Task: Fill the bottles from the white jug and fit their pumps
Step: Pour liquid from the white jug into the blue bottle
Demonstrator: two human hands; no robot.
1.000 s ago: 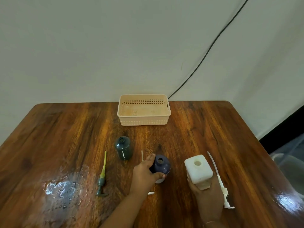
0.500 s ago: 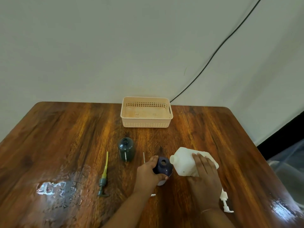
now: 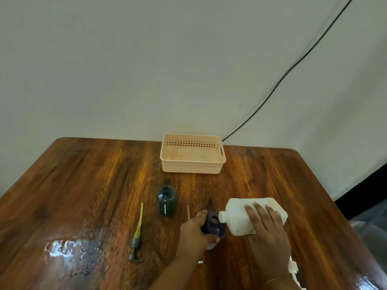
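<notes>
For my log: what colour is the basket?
Peach basket, clearest in the head view.

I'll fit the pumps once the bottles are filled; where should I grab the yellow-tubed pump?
Pinch the grey collar of the yellow-tubed pump from above: it lies flat, head toward you, and the thin tube looks bendy.

basket [image 3: 192, 169]: far table [image 3: 83, 174] edge | cable [image 3: 290, 69]: across wall [image 3: 146, 59] | wet patch [image 3: 71, 250]: table front-left
</notes>
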